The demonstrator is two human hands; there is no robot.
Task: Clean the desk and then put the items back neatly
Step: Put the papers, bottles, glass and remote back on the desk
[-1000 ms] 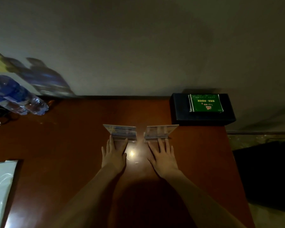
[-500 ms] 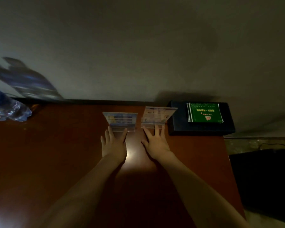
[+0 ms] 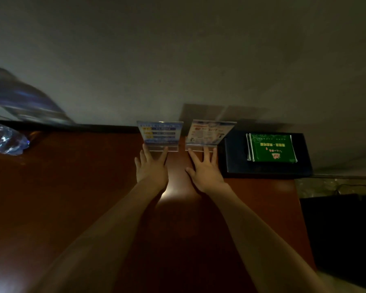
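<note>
Head view. Both arms are reaching forward across the reddish-brown tabletop (image 3: 72,197) toward the grey wall (image 3: 178,60) behind it. The left hand (image 3: 151,168) is lying flat with its fingers straight and spread, and its fingertips are touching the clear base of the blue sign stand (image 3: 160,133); nothing is being gripped. The right hand (image 3: 205,171) is lying likewise flat, fingers straight and slightly splayed, with the fingertips pressing against the clear base of the white sign stand (image 3: 209,132); it too is holding nothing. The two stands are standing upright side by side at the far edge of the tabletop, close to the wall, with a narrow gap showing between them, the blue one on the left and the white one on the right. Just to the right of the white stand a dark flat box (image 3: 266,168) is resting on the tabletop, and a green packet (image 3: 272,148) is lying on top of it. At the far left edge a clear plastic bottle (image 3: 6,140) is lying on the tabletop, well apart from the hands, and a blurred blue object (image 3: 28,102) is leaning against the wall above it; what it is cannot be told. A bright reflection is showing on the tabletop between the wrists.
</note>
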